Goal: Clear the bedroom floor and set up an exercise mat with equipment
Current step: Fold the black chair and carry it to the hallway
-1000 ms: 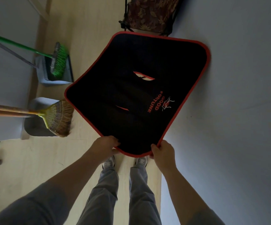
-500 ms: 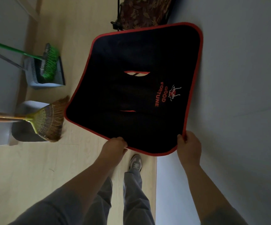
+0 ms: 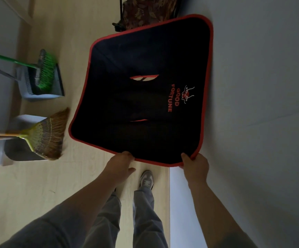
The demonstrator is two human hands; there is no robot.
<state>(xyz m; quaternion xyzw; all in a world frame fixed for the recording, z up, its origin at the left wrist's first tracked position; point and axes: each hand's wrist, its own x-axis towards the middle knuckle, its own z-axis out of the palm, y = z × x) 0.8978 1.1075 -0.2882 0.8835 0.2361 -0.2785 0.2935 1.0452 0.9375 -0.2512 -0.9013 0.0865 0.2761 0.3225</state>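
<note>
Both hands, left hand (image 3: 121, 161) and right hand (image 3: 196, 164), pinch the near edge of the black red-trimmed fabric mat (image 3: 143, 97); it extends toward 12 o'clock.

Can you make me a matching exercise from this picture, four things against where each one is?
Things:
1. black mat
2. green broom
3. straw broom
4. patterned chair

Places:
A. top edge, beyond the mat
B. resting in the grey dustpan
C. left, nearest the left hand
D. held up by the left hand and right hand

Pairs: 1-D, 2-B, 3-C, 4-A
</note>
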